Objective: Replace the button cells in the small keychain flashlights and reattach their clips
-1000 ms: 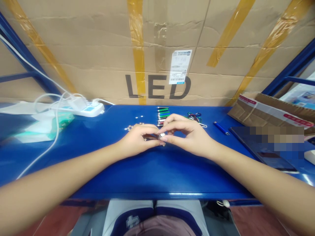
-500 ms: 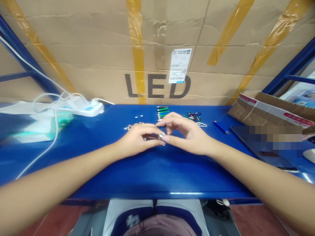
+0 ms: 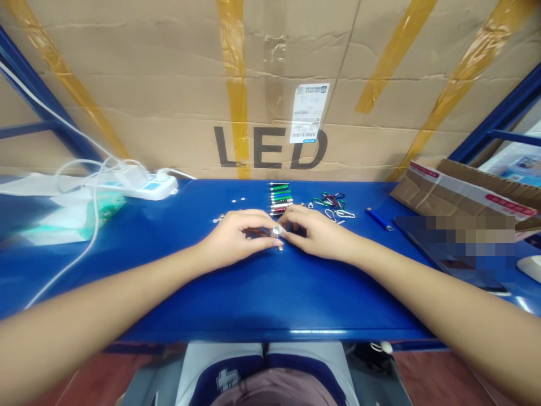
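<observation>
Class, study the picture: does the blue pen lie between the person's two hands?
No: the pen lies on the table to the right of the right hand, near the clips.

"LED" on box [image 3: 169, 96]; sticker [image 3: 310, 113] seemingly unreadable

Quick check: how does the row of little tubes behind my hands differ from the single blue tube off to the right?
The row of tubes holds several pieces, green and red, side by side, pointing left to right, just behind the left hand and right hand, which hold a silver-tipped piece. The blue tube lies alone, slanted, farther right, near the dark tablet. Both are slim and lie flat on the blue table.
</observation>
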A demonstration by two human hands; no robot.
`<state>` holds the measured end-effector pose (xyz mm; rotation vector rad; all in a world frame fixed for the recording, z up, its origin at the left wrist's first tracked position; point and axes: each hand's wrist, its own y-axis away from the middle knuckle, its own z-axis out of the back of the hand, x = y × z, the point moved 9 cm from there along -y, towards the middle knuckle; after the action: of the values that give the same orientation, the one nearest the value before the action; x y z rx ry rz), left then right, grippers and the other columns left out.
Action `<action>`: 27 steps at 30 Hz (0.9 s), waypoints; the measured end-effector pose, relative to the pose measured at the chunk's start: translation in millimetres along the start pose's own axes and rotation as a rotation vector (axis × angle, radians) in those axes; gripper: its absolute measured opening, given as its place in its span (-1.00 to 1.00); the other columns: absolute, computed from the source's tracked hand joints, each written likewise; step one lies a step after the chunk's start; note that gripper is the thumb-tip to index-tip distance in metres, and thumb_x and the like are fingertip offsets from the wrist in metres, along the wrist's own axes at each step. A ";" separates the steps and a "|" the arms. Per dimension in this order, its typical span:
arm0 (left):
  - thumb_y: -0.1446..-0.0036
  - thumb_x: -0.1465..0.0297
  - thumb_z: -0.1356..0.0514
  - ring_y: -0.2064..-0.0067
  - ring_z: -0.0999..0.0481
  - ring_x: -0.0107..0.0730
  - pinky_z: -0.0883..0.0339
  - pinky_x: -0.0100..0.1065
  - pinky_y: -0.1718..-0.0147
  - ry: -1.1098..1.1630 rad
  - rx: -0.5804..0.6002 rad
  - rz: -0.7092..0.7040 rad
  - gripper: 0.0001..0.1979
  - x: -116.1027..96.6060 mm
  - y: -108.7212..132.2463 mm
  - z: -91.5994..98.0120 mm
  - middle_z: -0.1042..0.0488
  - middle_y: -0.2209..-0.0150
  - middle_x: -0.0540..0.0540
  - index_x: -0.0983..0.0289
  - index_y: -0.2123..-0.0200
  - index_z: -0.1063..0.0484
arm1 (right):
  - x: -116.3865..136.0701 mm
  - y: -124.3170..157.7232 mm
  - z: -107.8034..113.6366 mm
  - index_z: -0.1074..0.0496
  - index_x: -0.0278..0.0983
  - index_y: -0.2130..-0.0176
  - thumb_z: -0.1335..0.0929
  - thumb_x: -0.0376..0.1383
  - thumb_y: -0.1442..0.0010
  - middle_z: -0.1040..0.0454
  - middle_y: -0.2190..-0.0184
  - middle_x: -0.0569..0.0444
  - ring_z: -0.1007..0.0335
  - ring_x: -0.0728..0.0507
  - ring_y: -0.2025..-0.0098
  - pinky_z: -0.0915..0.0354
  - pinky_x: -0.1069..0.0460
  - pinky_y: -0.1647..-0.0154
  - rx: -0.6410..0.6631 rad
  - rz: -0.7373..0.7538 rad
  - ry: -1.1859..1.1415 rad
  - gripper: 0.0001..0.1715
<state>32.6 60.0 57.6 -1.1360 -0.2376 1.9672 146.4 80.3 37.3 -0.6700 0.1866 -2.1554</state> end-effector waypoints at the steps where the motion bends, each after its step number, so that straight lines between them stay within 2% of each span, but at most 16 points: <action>1: -0.11 0.37 -0.38 0.23 -0.60 -0.39 -0.47 -0.42 0.21 0.004 0.000 0.002 -0.82 0.5 0.0 0.2 -0.62 0.24 0.12 0.29 0.20 -0.63 | -0.1 -0.1 -1.2 -0.48 -0.27 0.20 -0.35 -0.39 -0.26 -0.54 0.19 -0.03 -0.45 -0.17 0.12 -0.35 -0.07 0.04 0.011 0.002 0.004 -0.90; 12: -0.13 0.31 -0.37 0.25 -0.58 -0.39 -0.45 -0.41 0.20 0.013 0.011 0.021 -0.79 0.0 0.2 -1.1 -0.61 0.27 0.13 0.31 0.22 -0.64 | -9.7 -0.4 -1.0 -0.45 -0.29 0.30 -0.36 -0.43 -0.23 -0.55 0.34 0.02 -0.44 -0.10 0.32 -0.28 0.03 0.26 0.073 -0.145 0.031 -0.93; 19: -0.17 0.31 -0.33 0.25 -0.56 -0.40 -0.42 -0.42 0.21 -0.017 0.029 0.020 -0.81 -0.6 -0.6 -2.2 -0.62 0.29 0.11 0.30 0.22 -0.64 | -8.6 -0.1 -0.1 -0.44 -0.31 0.28 -0.35 -0.43 -0.20 -0.53 0.38 0.04 -0.39 -0.06 0.41 -0.25 0.06 0.34 0.080 -0.151 0.037 -0.95; 23: -0.17 0.32 -0.33 0.23 -0.57 -0.40 -0.43 -0.41 0.18 -0.016 0.033 0.019 -0.82 -0.2 -0.7 -2.4 -0.63 0.26 0.11 0.29 0.20 -0.64 | -4.3 -1.0 4.7 -0.42 -0.29 0.33 -0.37 -0.46 -0.12 -0.51 0.43 0.09 -0.39 -0.03 0.43 -0.27 0.08 0.35 0.030 -0.150 -0.004 -0.91; 27: -0.17 0.31 -0.34 0.23 -0.58 -0.38 -0.45 -0.39 0.19 -0.005 0.022 0.025 -0.81 0.7 -0.2 -2.4 -0.63 0.26 0.12 0.28 0.19 -0.64 | -0.4 -0.2 14.5 -0.42 -0.27 0.36 -0.38 -0.45 -0.08 -0.52 0.42 0.10 -0.43 -0.05 0.39 -0.34 0.06 0.31 -0.095 -0.131 -0.109 -0.91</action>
<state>34.4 60.1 55.8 -1.1251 -0.2043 1.9903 154.1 82.2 49.5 -0.8731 0.1925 -2.2382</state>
